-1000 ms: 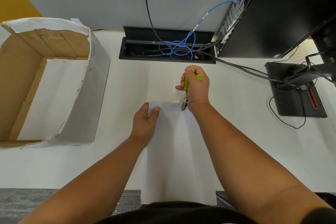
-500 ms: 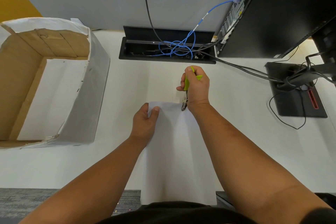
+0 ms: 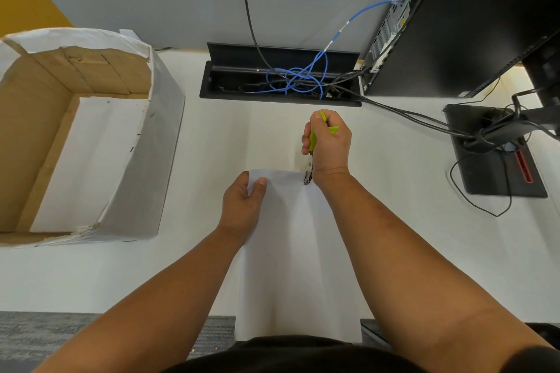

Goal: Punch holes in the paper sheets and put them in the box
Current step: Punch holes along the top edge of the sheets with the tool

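The left hand [image 3: 242, 206] pinches the far left corner of the paper sheet [image 3: 298, 254]; a green-handled hole punch [image 3: 310, 157] is squeezed in the right hand [image 3: 330, 145], its metal nose set on the sheet's far edge. The sheet is draped over the desk's [image 3: 394, 236] near edge — thin and floppy, probably best held taut by its corners. The box [image 3: 163, 130] stands open at the desk's left edge, well apart from both hands.

Box [image 3: 91, 136] left on desk [image 3: 409, 236]; paper sheet [image 3: 297, 251] centre (near edge); cable tray [image 3: 278, 82] behind.
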The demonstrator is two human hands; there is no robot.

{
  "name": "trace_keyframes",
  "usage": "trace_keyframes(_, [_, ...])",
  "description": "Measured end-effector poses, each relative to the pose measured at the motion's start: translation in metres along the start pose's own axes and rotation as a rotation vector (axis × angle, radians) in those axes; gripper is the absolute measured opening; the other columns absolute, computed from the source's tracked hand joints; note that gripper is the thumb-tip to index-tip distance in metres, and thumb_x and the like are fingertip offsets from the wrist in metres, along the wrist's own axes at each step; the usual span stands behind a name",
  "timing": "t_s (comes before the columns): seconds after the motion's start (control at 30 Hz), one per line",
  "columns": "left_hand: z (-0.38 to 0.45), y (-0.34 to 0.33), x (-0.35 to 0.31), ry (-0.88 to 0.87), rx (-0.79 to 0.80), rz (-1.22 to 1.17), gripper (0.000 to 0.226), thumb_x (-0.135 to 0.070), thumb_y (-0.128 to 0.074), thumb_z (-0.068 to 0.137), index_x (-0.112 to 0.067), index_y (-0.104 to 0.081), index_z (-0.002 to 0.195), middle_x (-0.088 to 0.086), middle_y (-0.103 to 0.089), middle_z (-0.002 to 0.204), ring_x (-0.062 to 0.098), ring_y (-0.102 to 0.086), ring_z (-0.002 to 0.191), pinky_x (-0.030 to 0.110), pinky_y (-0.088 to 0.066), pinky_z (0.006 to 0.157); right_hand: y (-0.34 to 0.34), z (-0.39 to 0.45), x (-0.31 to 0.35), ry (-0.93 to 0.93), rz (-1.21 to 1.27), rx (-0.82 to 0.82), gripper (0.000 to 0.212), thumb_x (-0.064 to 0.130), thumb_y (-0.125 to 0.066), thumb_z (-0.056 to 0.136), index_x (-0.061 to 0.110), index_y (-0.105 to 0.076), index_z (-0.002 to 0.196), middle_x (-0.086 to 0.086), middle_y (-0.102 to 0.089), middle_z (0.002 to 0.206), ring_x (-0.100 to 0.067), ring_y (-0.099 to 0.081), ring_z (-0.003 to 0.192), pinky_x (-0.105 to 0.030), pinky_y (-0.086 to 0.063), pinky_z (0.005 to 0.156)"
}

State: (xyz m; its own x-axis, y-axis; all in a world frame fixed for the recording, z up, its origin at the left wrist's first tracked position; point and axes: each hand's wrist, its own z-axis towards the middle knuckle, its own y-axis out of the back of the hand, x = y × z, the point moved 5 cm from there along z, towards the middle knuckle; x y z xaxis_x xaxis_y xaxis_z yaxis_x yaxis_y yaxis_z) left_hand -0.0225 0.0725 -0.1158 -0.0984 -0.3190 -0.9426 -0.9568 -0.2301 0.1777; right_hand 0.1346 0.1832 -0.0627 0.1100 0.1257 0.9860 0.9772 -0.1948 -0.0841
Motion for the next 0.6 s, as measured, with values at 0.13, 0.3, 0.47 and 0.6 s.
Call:
trace_keyframes(0.13, [-0.0002,0.0002,-0.0001,0.004,-0.005,0.006,0.009,-0.035,-0.053,0.097,-0.041,-0.060,0.095,-0.016,-0.065,0.097,0.004,-0.061,0.091,0.017,-0.048,0.074,0.0002,-0.0009,-0.0002,0.005,-0.011,-0.003,0.015,0.014,-0.050,0.096,0.010,-0.057,0.084,-0.010,-0.054,0.066,-0.025,-0.046,0.059,-0.029,-0.042,0.048])
trace_keyframes(0.3, [-0.0008,0.0001,-0.0003,0.006,-0.006,0.008,0.010,-0.034,-0.053,0.097,-0.040,-0.060,0.093,-0.015,-0.066,0.095,0.003,-0.061,0.089,0.018,-0.049,0.075,0.0004,-0.0014,-0.0012,0.008,0.008,-0.008,0.016,0.014,-0.050,0.095,0.012,-0.057,0.081,-0.011,-0.053,0.067,-0.024,-0.046,0.057,-0.028,-0.040,0.047])
trace_keyframes(0.47, [-0.0025,0.0009,-0.0022,0.012,-0.012,0.014,0.013,-0.032,-0.054,0.097,-0.041,-0.060,0.089,-0.016,-0.066,0.090,-0.008,-0.060,0.079,0.016,-0.050,0.074,0.0018,-0.0024,-0.0015,0.000,0.035,-0.025,0.016,0.012,-0.050,0.095,0.009,-0.054,0.080,-0.012,-0.049,0.067,-0.021,-0.043,0.054,-0.026,-0.037,0.045])
trace_keyframes(0.6, [-0.0021,0.0000,0.0002,0.015,-0.004,0.041,0.010,-0.033,-0.054,0.097,-0.036,-0.061,0.090,-0.013,-0.066,0.090,-0.005,-0.060,0.078,0.020,-0.051,0.076,0.0037,-0.0025,-0.0049,-0.037,0.063,-0.051,0.014,0.014,-0.052,0.095,0.008,-0.051,0.082,-0.011,-0.046,0.066,-0.018,-0.040,0.053,-0.027,-0.033,0.045])
